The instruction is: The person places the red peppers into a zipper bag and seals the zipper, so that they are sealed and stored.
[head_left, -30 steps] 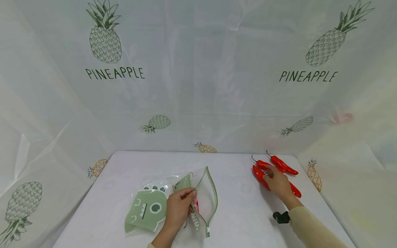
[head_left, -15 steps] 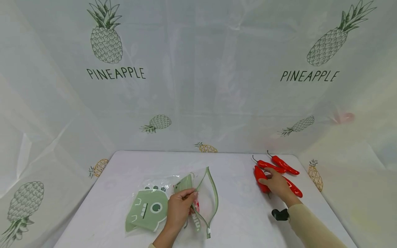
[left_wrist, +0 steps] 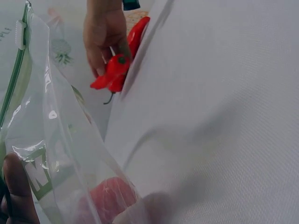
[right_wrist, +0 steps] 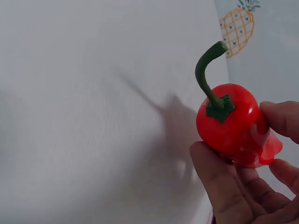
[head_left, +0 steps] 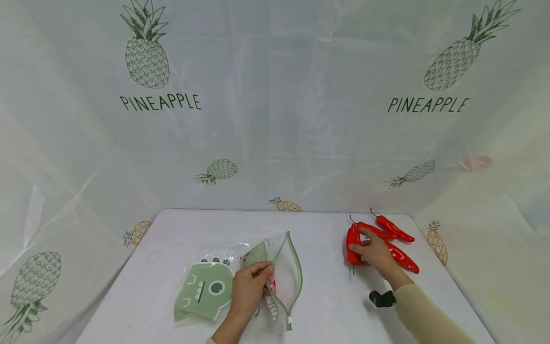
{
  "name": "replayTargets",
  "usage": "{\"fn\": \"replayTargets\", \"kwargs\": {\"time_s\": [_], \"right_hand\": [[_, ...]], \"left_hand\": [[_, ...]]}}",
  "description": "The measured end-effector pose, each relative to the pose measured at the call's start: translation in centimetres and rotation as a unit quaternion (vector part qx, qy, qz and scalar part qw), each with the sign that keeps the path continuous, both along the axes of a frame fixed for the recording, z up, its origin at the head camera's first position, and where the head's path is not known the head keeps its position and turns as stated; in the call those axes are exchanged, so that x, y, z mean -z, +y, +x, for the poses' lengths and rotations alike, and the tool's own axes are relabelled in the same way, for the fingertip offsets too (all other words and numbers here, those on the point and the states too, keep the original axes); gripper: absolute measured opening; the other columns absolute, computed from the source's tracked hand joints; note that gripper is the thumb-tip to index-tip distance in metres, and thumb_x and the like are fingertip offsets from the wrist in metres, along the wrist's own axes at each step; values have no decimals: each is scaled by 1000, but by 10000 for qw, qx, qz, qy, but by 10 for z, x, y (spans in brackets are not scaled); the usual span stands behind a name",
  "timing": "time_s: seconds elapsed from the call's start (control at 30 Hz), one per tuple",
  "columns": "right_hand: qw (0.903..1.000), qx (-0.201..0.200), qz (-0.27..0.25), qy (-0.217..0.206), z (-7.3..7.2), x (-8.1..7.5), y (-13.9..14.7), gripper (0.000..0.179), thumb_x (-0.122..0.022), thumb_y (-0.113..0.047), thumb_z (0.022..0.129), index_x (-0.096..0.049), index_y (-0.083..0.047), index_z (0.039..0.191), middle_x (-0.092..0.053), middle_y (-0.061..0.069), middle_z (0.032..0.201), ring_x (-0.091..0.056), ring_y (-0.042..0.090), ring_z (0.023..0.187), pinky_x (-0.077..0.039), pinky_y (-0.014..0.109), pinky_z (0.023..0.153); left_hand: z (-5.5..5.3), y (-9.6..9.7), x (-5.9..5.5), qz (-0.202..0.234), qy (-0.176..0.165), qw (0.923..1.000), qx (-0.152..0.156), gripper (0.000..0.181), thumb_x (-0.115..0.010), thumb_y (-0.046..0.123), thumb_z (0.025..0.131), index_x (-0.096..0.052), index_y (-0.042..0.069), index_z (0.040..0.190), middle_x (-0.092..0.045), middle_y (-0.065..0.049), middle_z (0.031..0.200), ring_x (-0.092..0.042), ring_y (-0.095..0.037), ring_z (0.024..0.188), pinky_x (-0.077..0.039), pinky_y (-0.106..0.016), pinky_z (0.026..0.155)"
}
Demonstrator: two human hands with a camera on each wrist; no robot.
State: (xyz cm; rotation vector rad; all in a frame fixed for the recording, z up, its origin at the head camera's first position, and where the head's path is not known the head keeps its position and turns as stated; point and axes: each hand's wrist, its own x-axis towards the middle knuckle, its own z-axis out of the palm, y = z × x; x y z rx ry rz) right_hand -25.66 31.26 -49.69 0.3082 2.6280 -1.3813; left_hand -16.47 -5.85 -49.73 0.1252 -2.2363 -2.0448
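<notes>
My right hand point(head_left: 377, 255) holds a red chili pepper point(head_left: 353, 243) between thumb and fingers, lifted off the table. In the right wrist view the pepper point(right_wrist: 231, 123) points its curved green stem toward the camera. With my left hand point(head_left: 247, 291) I pinch the rim of a clear zip bag point(head_left: 202, 291) printed with a green dinosaur. The bag's green-edged mouth point(head_left: 299, 274) gapes to the right. Something red point(left_wrist: 112, 198) shows through the plastic in the left wrist view, partly hidden by fingers.
Three more red peppers lie at the table's right: one point(head_left: 404, 259) behind my right hand, one point(head_left: 378, 231) further back, one point(head_left: 394, 229) at the far corner. A pineapple-print sheet point(head_left: 275, 119) hangs behind the white table point(head_left: 318, 286).
My right hand has taken hold of the front-left pepper, turned it stem-down in the head view and moved it slightly left. My left hand and the bag have stayed in place.
</notes>
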Motion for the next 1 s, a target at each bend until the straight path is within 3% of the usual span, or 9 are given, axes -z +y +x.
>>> {"fn": "replayTargets", "kwargs": {"time_s": [0.3,0.7,1.0], "right_hand": [[9970,-31,-770,66,12,-11,-17,101,-82,-23,93,-16,-13,168,-37,29,152,-38,51,138,-66,47,83],[9949,104,-997,118,22,-13,-30,98,-83,-27,92,-20,-11,166,-36,29,154,-40,53,138,-67,47,77],[9953,123,-881,382,30,-18,-42,96,-81,-24,95,-21,-25,170,-39,29,156,-42,54,140,-67,45,76]], "left_hand": [[0,0,-1,69,-7,10000,13,20,-83,18,92,-82,6,109,-71,-8,75,-59,-11,47,-50,-22,44],[-2,0,-1,-87,-36,10000,15,18,-82,18,93,-83,8,108,-74,-9,80,-59,-11,47,-49,-21,43],[-2,0,-2,-79,18,10000,35,21,-82,20,93,-82,7,110,-72,-9,78,-59,-12,48,-49,-21,43]]}}
